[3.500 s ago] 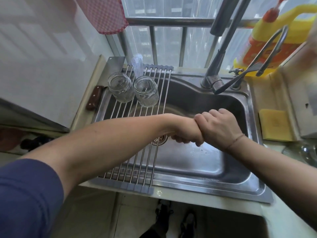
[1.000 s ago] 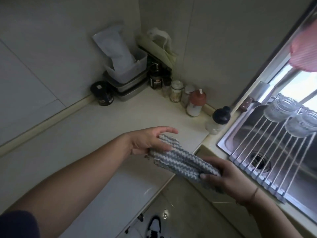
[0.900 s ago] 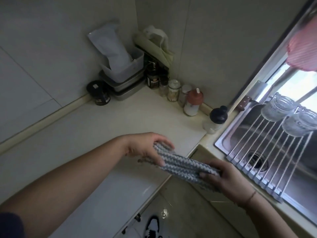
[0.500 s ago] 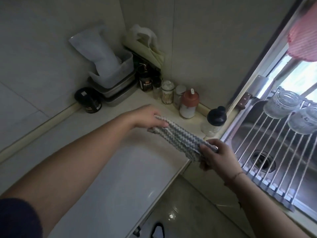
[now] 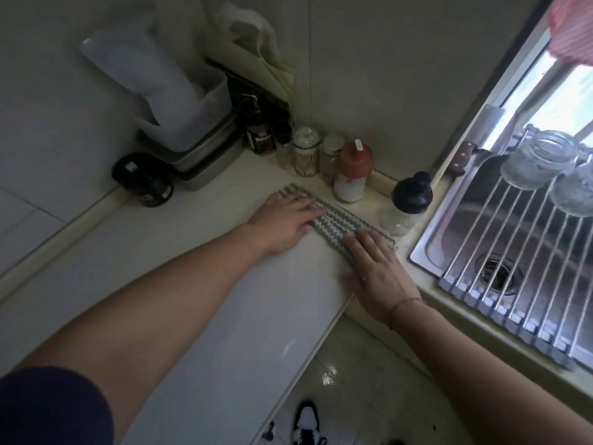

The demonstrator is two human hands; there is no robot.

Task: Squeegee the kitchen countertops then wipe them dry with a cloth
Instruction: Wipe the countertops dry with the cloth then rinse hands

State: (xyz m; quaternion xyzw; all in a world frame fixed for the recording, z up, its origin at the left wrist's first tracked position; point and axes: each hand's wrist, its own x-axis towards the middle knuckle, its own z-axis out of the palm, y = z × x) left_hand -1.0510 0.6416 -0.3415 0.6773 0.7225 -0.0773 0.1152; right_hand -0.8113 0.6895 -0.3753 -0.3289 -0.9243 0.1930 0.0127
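Grey and white zigzag stripes on the cloth (image 5: 333, 221), which lies folded into a long strip flat on the pale countertop (image 5: 199, 284), running diagonally from the back wall area toward the sink corner. Both hands are down on it, one at each end.

The left hand (image 5: 282, 220) sits on the far end of the strip, palm down, fingers straight and laid out over the fabric, so it's pressing rather than gripping. The right hand (image 5: 378, 271) covers the near end the same way: flat, fingers spread a bit and pointing up along the strip, with the heel of the hand hanging near the counter's front edge. No curling or pinching on either side that I can see. The middle stretch of cloth shows uncovered between the two hands.

Just behind the cloth there's a row of small stuff against the wall: a red-capped shaker (image 5: 351, 175), a glass jar of toothpicks (image 5: 306, 155), and a black-lidded bottle (image 5: 407, 203) right by the sink edge. Further left are a black round tin (image 5: 146, 181) and a stack of metal trays with a plastic tub (image 5: 195, 123) on top.

On the right is the steel sink (image 5: 430, 248) with a roll-up drying rack (image 5: 513, 252) across it, and two glass jars (image 5: 539, 159) sitting upside down on the rack.
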